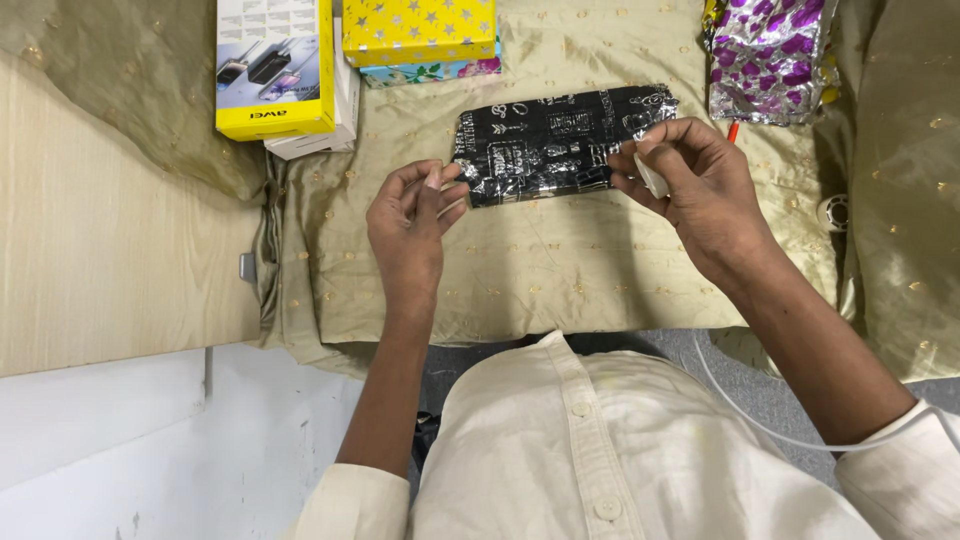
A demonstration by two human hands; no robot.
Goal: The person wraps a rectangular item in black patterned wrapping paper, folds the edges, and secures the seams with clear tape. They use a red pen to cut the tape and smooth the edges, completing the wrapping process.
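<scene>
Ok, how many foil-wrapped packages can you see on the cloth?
2: a black-and-silver package at centre, between the left hand and right hand, and a purple-and-silver package top right, cropped. Others may lie beyond the frame.

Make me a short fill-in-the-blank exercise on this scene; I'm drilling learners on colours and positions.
1. The parcel between both hands is wrapped in black and ____ foil.
2. The left hand touches the parcel's ____ end.
3. The right hand pinches a small ____ piece by the parcel.
4. The starred box beyond the parcel is ____.

Missing words: silver; left; white; yellow
</scene>
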